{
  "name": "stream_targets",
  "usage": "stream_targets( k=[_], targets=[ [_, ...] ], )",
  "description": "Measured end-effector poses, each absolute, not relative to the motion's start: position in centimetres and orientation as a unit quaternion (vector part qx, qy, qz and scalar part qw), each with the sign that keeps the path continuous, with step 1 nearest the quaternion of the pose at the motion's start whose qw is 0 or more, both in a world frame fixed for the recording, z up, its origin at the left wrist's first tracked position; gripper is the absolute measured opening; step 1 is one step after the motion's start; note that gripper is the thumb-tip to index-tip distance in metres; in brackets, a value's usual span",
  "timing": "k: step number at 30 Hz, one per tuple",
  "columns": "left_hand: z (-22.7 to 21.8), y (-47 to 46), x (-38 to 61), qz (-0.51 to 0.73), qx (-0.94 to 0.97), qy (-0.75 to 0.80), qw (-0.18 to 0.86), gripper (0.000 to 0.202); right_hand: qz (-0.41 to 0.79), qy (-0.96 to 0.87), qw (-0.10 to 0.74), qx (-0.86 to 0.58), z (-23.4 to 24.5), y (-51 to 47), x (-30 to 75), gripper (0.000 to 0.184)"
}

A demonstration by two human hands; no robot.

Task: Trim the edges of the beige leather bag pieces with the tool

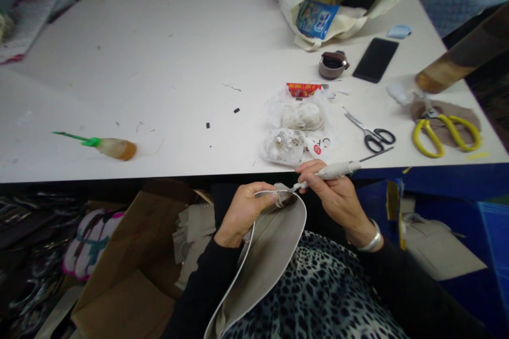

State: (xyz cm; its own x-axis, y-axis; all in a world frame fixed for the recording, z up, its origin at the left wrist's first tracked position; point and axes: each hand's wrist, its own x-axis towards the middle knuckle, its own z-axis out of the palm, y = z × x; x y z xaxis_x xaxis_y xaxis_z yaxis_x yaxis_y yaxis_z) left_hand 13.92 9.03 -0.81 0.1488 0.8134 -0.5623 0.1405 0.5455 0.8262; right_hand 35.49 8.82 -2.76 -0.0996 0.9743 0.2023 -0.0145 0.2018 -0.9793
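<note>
My left hand pinches the rim of a light grey-beige bag, with thumb and fingers at its upper edge. The bag hangs open over my lap, tilted, its pale lining showing. In my right hand is an awl with a white-wrapped handle. Its tip points left and meets the bag's rim close to my left fingertips. From the handle's other end a thin metal rod sticks out to the right. A short loop of light thread or cord shows at the rim, its detail too small to make out.
On the white table lie plastic-wrapped white bundles, scissors, yellow-handled pliers, a phone and a glue bottle. A cloth bag stands behind. Below left is a cardboard box.
</note>
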Motion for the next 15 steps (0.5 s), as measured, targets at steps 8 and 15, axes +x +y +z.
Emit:
stream_targets(
  k=[8,15],
  targets=[
    [-0.65,8.8,14.07,0.271,0.392,0.571,0.669,0.021,0.466,-0.598,0.494,-0.424,-3.03,8.7,35.5,0.025],
    [-0.69,8.7,14.24,0.265,0.408,0.573,0.66,0.02,0.451,-0.614,0.493,-0.421,-2.77,8.93,35.45,0.023]
  ],
)
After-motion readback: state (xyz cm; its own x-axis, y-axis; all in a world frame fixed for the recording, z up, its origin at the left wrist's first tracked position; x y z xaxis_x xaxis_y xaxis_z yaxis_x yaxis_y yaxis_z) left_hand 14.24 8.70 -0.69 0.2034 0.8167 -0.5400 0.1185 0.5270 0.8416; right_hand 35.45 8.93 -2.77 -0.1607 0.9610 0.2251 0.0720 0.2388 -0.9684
